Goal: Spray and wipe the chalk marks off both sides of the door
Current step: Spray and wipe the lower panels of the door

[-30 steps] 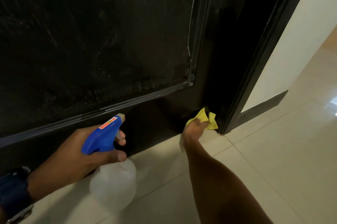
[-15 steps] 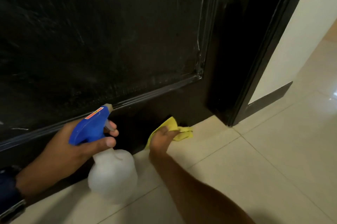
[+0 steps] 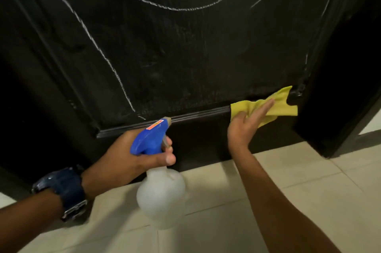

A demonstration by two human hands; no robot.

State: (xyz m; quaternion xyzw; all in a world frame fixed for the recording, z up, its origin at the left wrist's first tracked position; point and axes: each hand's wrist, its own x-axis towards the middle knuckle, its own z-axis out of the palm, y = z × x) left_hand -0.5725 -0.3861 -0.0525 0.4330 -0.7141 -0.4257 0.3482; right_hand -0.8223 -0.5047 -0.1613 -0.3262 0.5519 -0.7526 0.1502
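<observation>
Black door (image 3: 185, 56) w/ white chalk marks (image 3: 97, 46) – yellow cloth (image 3: 282, 106), blue-topped bottle (image 3: 160, 197).

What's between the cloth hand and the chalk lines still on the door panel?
Nothing visible. The right hand presses the yellow cloth flat on the door at the panel's lower right corner. The chalk lines run up and left across bare panel. The left hand holds the spray bottle lower down, clear of that path.

Matt black door (image 3: 165, 56), chalk-smeared; soft yellow cloth (image 3: 278, 106); frosted plastic spray bottle (image 3: 160, 197); glossy pale floor tiles (image 3: 309, 191).
</observation>
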